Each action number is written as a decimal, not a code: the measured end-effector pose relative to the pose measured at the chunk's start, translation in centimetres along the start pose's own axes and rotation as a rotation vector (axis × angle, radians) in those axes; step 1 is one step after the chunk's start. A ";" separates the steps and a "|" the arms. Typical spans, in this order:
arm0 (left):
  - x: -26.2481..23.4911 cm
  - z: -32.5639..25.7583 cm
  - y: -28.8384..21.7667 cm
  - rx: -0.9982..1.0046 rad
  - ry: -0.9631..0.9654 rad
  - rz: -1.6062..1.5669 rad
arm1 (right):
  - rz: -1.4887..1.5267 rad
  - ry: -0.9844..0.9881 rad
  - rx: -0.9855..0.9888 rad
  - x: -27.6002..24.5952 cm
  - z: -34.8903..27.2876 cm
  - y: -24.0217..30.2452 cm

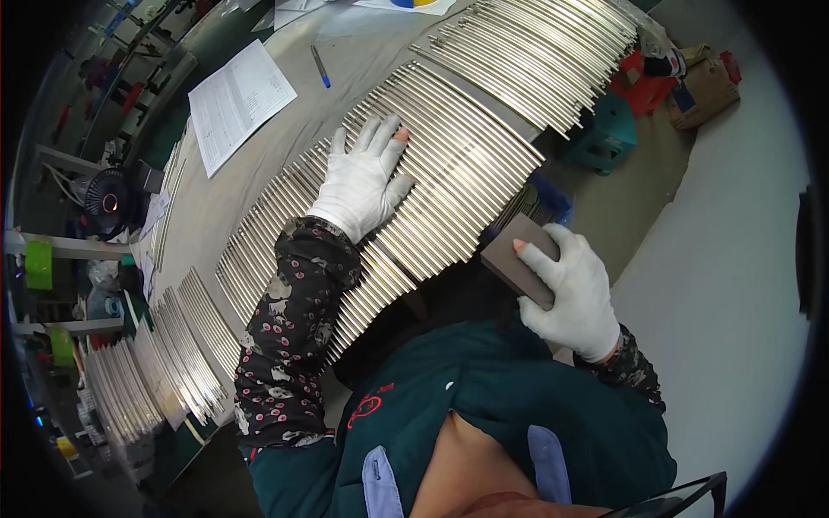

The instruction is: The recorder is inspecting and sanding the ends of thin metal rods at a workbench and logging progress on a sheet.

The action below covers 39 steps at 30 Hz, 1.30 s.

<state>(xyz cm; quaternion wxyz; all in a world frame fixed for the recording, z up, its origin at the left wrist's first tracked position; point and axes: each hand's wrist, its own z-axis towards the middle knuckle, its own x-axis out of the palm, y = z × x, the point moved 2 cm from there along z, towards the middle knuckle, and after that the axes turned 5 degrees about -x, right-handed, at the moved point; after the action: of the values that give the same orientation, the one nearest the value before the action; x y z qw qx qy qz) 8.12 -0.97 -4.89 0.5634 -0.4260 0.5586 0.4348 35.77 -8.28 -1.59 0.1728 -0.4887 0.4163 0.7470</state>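
Observation:
My left hand (pixel 363 177), in a white glove with one bare fingertip, lies flat with fingers spread on a row of shiny metal rods (pixel 466 164). The rods lie side by side across the table, many of their ends reaching its near edge. Off that edge to the right, my right hand (pixel 577 289), gloved the same way, grips a grey-brown rectangular block (pixel 523 259), perhaps a sanding block. The block is apart from the rods. Its lower side is hidden by my fingers.
More rods (pixel 535 52) lie at the far right, and further bundles (pixel 186 354) at the left. A printed sheet (pixel 239 105) and a pen (pixel 320 66) rest on the table (pixel 294 129). Beyond the right edge stand a teal stool (pixel 609 134), a red stool (pixel 641 84) and a cardboard box (pixel 704 91).

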 end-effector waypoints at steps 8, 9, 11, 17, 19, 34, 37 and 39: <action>0.0 -0.2 -0.4 -0.014 -0.006 -0.008 | 0.001 0.017 -0.036 0.6 0.0 1.1; -0.2 -0.2 -0.5 -0.006 -0.011 -0.007 | -0.002 0.013 -0.034 0.5 -0.1 1.0; -0.3 -0.7 -0.8 -0.009 -0.018 0.000 | 0.000 0.010 -0.044 0.4 -0.4 0.7; -1.7 -7.8 -13.1 0.932 0.319 -0.716 | -0.013 -0.302 0.099 -1.8 -2.1 -2.3; -2.7 -6.7 -12.7 0.925 0.170 -0.655 | -0.066 -0.379 0.135 -2.6 -2.6 -3.5; -3.5 -5.3 -7.4 0.719 0.083 -0.557 | -0.080 -0.384 0.093 -0.9 -2.8 -3.2; -4.7 -2.9 -2.3 0.385 -0.074 -0.294 | -0.089 -0.345 -0.008 -0.6 -1.9 -1.9; -2.9 -2.5 -0.5 0.283 -0.118 -0.154 | -0.082 -0.305 -0.033 0.2 -0.5 -1.5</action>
<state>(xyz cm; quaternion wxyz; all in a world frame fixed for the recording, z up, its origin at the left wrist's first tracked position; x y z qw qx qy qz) 7.93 -3.53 -2.04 0.6812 -0.3577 0.5459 0.3315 36.97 -7.79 -2.51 0.2561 -0.3891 0.3527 0.8116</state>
